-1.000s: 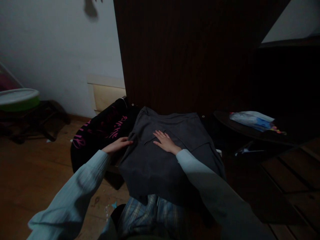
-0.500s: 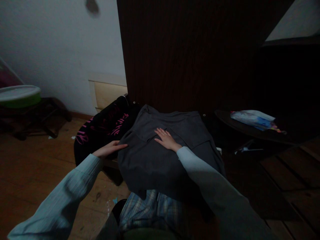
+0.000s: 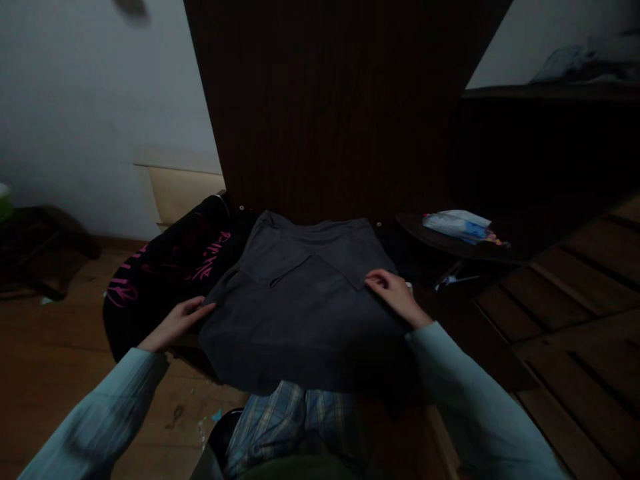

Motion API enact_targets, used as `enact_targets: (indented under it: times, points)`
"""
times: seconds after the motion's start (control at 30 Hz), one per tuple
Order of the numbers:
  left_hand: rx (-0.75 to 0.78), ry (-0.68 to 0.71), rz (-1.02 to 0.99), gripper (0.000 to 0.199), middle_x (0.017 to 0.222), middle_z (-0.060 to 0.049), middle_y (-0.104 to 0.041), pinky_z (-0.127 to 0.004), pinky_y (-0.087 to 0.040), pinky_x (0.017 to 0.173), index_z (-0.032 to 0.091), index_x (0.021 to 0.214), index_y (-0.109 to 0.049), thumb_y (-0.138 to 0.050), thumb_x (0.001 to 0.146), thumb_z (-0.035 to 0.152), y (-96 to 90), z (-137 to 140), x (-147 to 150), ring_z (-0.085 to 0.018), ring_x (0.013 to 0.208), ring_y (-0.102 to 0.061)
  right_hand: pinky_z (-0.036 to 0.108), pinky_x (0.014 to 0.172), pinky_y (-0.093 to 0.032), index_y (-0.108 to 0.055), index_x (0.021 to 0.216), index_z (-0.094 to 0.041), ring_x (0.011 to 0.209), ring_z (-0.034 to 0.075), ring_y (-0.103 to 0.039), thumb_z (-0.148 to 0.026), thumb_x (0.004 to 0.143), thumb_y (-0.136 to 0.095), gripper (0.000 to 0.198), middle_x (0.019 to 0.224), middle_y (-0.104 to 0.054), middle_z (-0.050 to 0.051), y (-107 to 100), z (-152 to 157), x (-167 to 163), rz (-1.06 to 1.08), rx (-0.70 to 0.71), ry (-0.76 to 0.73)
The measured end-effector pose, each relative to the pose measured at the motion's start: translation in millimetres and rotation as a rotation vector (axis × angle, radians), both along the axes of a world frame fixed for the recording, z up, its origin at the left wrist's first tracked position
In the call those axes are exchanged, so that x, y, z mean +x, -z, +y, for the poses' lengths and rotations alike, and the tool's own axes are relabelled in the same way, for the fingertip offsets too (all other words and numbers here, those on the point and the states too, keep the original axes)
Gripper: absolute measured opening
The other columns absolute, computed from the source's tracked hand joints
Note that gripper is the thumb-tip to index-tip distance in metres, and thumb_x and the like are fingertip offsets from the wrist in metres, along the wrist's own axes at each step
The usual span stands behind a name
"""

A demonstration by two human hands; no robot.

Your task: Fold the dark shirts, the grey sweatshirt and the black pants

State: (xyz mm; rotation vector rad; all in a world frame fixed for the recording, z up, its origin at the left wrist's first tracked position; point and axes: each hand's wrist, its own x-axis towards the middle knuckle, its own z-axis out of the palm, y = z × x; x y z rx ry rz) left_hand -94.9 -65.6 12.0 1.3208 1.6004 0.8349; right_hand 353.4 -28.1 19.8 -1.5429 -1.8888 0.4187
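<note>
A dark grey shirt point(image 3: 310, 320) with a wide pointed collar lies spread out in front of me, its lower part reaching over my knees. At its left edge is my left hand point(image 3: 177, 323), thumb over the cloth and the other fingers bent close to it, gripping the edge. My right hand point(image 3: 395, 295) pinches the pointed tip of the right collar flap between thumb and fingers. The left collar flap point(image 3: 275, 260) lies flat, with a small fold at its tip.
A black cloth with pink lettering point(image 3: 165, 260) lies to the left. Behind the shirt rises a dark wooden panel point(image 3: 325, 120). On the right, a plastic packet point(image 3: 457, 225) rests on a dark rounded surface. A dark stool point(image 3: 40, 247) stands at far left on the wooden floor.
My right hand has moved right from the middle of the shirt, where it lay flat, to the right collar tip and pinches it. My left hand stays at the left edge. The view has turned right.
</note>
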Motion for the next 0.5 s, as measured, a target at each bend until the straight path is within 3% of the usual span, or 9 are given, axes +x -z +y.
enact_targets:
  times: [0.1,0.17,0.27,0.37,0.5]
  points:
    - [0.047,-0.089,-0.048,0.048,0.075,-0.001,-0.064,-0.027,-0.048,0.064,0.023,0.073,-0.059,-0.062,0.047,0.064,3.2,-4,4,-0.023,0.079,-0.058,0.032,0.061,-0.045,-0.055,0.076,-0.02,0.064,0.02,-0.057,-0.056,0.065,-0.053,0.038,0.07,-0.059,0.005,12,-40,47,-0.157,0.019,0.399]
    - [0.086,-0.146,-0.028,0.046,0.071,0.0,-0.063,-0.026,-0.047,0.062,0.023,0.071,-0.056,-0.059,0.05,0.064,9.1,-3,9,-0.022,0.075,-0.057,0.034,0.059,-0.043,-0.052,0.07,-0.021,0.063,0.023,-0.056,-0.059,0.059,-0.056,0.039,0.069,-0.058,0.006,23,-58,61,-0.23,-0.013,0.529]
    - [0.155,-0.196,0.105,0.041,0.062,0.002,-0.057,-0.024,-0.044,0.056,0.023,0.064,-0.052,-0.054,0.054,0.063,17.1,0,15,-0.02,0.068,-0.055,0.036,0.059,-0.042,-0.051,0.058,-0.022,0.061,0.024,-0.056,-0.057,0.06,-0.052,0.035,0.061,-0.058,0.006,32,-67,67,-0.159,-0.12,0.51]
    - [0.197,-0.269,0.237,0.038,0.062,0.002,-0.057,-0.025,-0.044,0.056,0.024,0.064,-0.051,-0.048,0.057,0.061,15.3,1,16,-0.021,0.07,-0.055,0.035,0.06,-0.043,-0.055,0.057,-0.021,0.063,0.024,-0.058,-0.057,0.058,-0.05,0.035,0.06,-0.061,0.006,29,-64,69,0.161,-0.234,0.395]
    - [0.095,-0.317,0.297,0.047,0.068,0.001,-0.061,-0.026,-0.043,0.06,0.022,0.072,-0.056,-0.049,0.05,0.063,-1.9,-6,15,-0.022,0.076,-0.056,0.03,0.055,-0.043,-0.061,0.068,-0.018,0.059,0.02,-0.058,-0.058,0.052,-0.056,0.043,0.064,-0.064,0.005,21,-68,72,0.54,-0.311,0.362]
